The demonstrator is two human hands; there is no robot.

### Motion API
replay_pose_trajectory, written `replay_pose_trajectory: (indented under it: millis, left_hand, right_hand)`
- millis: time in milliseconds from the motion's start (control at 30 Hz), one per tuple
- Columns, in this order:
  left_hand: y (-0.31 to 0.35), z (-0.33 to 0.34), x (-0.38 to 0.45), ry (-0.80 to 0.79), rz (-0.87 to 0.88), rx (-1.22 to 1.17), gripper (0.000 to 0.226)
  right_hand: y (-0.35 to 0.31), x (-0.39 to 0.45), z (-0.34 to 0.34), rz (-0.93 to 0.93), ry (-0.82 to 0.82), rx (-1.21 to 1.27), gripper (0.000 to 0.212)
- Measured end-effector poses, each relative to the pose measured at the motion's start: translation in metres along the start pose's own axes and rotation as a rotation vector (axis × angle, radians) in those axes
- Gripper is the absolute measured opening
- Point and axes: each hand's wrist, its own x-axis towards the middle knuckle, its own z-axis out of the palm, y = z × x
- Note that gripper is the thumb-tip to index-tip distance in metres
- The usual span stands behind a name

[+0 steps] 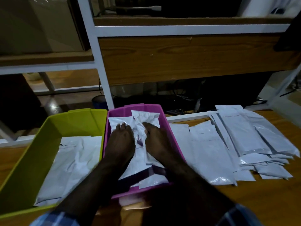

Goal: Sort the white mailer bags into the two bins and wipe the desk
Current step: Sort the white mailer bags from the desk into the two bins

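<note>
Wide wooden desk (260, 193) first, stretching under everything, with a white-framed wooden shelving unit (179, 57) behind it. On the left of the desk sits the yellow-green plastic bin (40, 144), a layer of white mailer bags (70, 163) lying flat across its floor. Right beside it, walls touching or nearly so, is the smaller pink plastic bin (123, 110), and that's where the action is! Over to the right, a loose overlapping spread of unsorted white mailer bags (236, 144) lies on the desk top.

Inside the pink bin there's a crumpled pile of white bags with dark strips (146, 173), and both hands are down on it. The left hand (121, 142) lies palm down, fingers stretched forward and flat on the bags, pressing and not clutching. The right hand (156, 141) sits just beside it, also on the pile; its fingertips dip into a fold of the plastic, so whether it pinches the bag or merely presses, I can't tell. Checked blue sleeves (53, 219) show at the bottom edge.
</note>
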Motion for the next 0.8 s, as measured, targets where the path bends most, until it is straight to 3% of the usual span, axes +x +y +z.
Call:
replay_pose_trajectory:
  millis: [300,500,600,800]
  left_hand:
    - [-0.012,0.036,0.011,-0.274,0.055,0.242,0.073]
    - [-0.017,0.059,0.009,-0.280,0.038,0.210,0.063]
    - [-0.020,0.073,0.002,-0.328,0.088,0.209,0.077]
    - [-0.022,0.092,-0.015,-0.331,0.088,0.223,0.063]
  right_hand:
    - [0.027,0.012,0.030,0.055,-0.279,-0.255,0.027]
    - [0.036,0.018,0.040,0.090,-0.422,-0.289,0.062]
    - [0.042,0.018,0.045,0.099,-0.535,-0.328,0.061]
    - [0.056,0.009,0.069,0.150,-0.544,-0.411,0.064]
